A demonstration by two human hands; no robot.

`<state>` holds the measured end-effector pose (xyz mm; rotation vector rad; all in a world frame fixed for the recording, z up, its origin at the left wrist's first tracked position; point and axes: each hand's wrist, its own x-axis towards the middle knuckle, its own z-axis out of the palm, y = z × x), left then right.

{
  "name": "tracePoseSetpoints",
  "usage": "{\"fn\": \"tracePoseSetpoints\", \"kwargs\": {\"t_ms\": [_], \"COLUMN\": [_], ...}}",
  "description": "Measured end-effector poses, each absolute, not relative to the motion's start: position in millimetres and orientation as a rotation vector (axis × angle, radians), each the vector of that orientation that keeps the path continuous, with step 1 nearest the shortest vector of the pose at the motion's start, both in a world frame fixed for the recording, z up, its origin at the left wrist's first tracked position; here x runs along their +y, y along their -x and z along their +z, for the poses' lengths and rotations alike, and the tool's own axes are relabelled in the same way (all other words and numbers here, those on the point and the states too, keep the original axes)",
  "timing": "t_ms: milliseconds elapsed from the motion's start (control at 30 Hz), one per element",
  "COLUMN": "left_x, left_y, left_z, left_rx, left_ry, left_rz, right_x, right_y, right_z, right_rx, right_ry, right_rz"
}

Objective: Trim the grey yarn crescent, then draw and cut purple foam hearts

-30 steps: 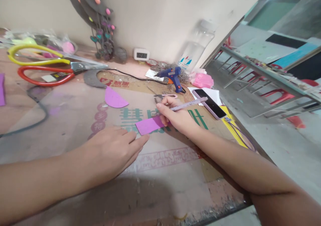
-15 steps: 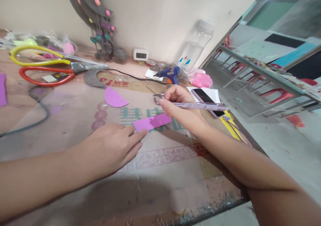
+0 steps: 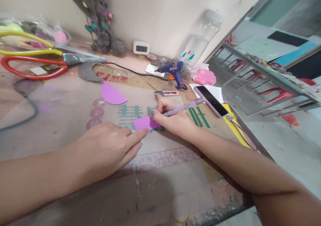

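A purple rectangular strip [image 3: 144, 123] of felt or foam lies on the clear plastic sheet over the table. My left hand [image 3: 110, 147] rests flat, its fingers stretched out, the index fingertip pressing on the strip's near edge. My right hand [image 3: 173, 117] is closed around a light purple pen [image 3: 184, 107] and sits over the strip's right end, hiding that end and the pen's tip. Beyond my left hand lies a purple half-round piece [image 3: 113, 93]. Pink-handled thread snips [image 3: 170, 93] lie just behind my right hand.
Large red-and-yellow-handled scissors [image 3: 65, 57] lie at the left. Toward the back stand a blue glue gun [image 3: 173, 71] with a cord, a small digital clock [image 3: 141, 48] and a clear bottle [image 3: 199, 40]. A phone [image 3: 211, 100] lies near the table's right edge.
My right hand has moved down and left with the pen onto the strip's right end, uncovering the snips and the glue gun's handle. My left hand stays on the strip.
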<state>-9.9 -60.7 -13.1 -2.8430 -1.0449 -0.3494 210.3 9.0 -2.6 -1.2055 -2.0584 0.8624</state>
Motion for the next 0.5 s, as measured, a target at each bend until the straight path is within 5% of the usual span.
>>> {"fn": "tracePoseSetpoints", "kwargs": {"t_ms": [500], "left_x": [-59.4], "left_y": [10.8], "left_z": [-14.5], "left_rx": [-1.053], "left_ry": [2.849], "left_rz": [-0.4], "right_x": [13.6], "right_y": [-215.4], "right_z": [-7.4], "right_rx": [-2.043], "right_ry": [1.196], "right_rz": [0.853]}}
